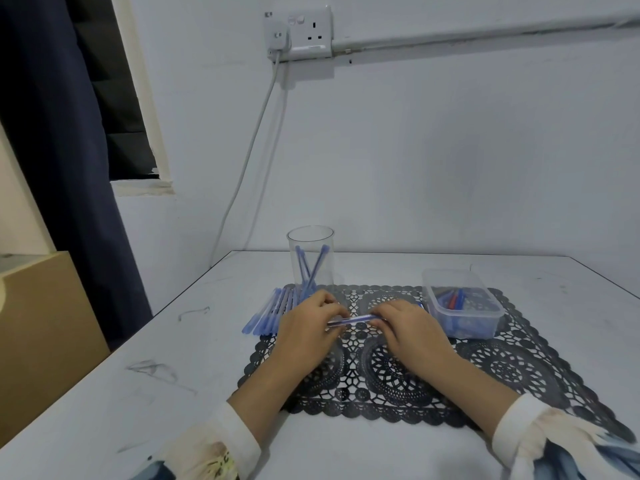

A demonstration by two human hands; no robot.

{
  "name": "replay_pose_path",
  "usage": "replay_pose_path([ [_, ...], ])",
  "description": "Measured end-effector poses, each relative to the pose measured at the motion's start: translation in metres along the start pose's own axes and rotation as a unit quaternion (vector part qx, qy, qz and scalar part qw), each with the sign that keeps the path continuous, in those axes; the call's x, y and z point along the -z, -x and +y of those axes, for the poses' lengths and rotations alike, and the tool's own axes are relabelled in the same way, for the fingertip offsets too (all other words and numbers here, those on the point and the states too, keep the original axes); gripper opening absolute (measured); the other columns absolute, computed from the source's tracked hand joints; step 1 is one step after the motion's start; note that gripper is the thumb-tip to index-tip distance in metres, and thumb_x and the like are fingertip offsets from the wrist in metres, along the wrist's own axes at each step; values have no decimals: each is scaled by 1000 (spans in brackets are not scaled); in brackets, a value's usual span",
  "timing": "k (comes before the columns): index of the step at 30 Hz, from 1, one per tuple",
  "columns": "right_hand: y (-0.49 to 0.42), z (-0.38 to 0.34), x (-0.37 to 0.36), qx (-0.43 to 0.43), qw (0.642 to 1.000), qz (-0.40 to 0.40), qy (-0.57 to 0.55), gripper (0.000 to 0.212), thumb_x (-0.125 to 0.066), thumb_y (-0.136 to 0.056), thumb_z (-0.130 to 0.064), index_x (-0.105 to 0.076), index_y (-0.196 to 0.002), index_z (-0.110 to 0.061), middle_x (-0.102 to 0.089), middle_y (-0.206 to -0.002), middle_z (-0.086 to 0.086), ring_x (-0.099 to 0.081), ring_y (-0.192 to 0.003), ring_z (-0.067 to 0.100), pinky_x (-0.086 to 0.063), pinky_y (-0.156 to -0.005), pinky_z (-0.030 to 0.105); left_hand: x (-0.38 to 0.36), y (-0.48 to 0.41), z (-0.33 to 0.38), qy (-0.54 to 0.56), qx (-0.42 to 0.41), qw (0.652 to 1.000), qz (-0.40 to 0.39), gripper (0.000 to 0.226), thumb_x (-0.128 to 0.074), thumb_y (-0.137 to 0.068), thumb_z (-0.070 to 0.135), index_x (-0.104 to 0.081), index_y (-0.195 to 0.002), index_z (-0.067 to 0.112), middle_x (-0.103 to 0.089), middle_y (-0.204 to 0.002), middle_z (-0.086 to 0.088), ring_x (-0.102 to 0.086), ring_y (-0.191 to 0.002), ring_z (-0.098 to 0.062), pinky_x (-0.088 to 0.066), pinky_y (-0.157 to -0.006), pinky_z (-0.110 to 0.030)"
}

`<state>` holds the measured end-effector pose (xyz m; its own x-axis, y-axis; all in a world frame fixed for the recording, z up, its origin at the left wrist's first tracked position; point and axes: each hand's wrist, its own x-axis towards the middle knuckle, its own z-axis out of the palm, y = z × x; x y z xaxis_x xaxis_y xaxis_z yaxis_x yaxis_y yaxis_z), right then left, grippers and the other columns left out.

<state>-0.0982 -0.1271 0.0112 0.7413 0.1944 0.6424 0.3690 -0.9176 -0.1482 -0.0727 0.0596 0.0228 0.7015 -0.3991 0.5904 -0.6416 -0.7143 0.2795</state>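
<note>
Crosswise, both hands' fingers pinch the blue pen by its ends.

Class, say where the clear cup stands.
In the head view, the clear cup stands at the far left corner of the lace mat, just beyond the left hand.

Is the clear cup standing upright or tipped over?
Upright: the clear cup stands on its base, open rim up, with blue pens leaning inside.
</note>
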Motion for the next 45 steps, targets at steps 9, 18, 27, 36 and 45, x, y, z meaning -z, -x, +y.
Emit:
replay_pose_path([
  [9, -1, 1, 3, -8, 1000, -9, -8, 19, -57, -91, -23, -67, -105, -14, -68, -93, 3, -62, -85, 22, -48, -74, 35, 1, -1, -2, 5, -42, 997, 64, 18, -76, -74, 26, -74, -92, 25, -71, -81, 10, -63, -74, -6, -52, -67, -25],
  [18, -2, 5, 0, 58, 996, 48, 47, 18, -84, -63, -11, -71, -74, -14, -64, -65, -3, -59, -54, 18, -49, -50, 25, -4, -3, -6, -33, -69, 995, 68, 17, -72, -78, 26, -74, -95, 23, -71, -79, 7, -64, -70, -15, -51, -66, -37],
  [27, -1, 3, 4, 94, 989, 67, 89, 27, -89, -47, -9, -73, -66, -17, -63, -58, -6, -58, -52, 15, -47, -49, 22, -2, -1, -2, 10, -20, 999, -31, 26, -59, -89, 31, -67, -113, 23, -71, -90, 4, -60, -82, -15, -47, -83, -36],
  [36, 1, 5, 1, 118, 986, 54, 109, 33, -88, -38, -9, -73, -65, -21, -64, -60, -9, -61, -56, 12, -49, -57, 23, 3, -1, 3, 68, 88, 988, -107, 25, -62, -87, 34, -68, -111, 27, -71, -103, 5, -63, -88, -9, -51, -84, -27],
  [45, 2, 6, 2, 128, 984, 55, 108, 31, -89, -42, -12, -73, -67, -21, -66, -62, -10, -62, -57, 11, -50, -59, 24, 5, -3, 3, 93, 108, 977, -157, 24, -59, -90, 32, -67, -112, 27, -72, -97, 6, -44, -56, 0, -41, -62, -21],
])
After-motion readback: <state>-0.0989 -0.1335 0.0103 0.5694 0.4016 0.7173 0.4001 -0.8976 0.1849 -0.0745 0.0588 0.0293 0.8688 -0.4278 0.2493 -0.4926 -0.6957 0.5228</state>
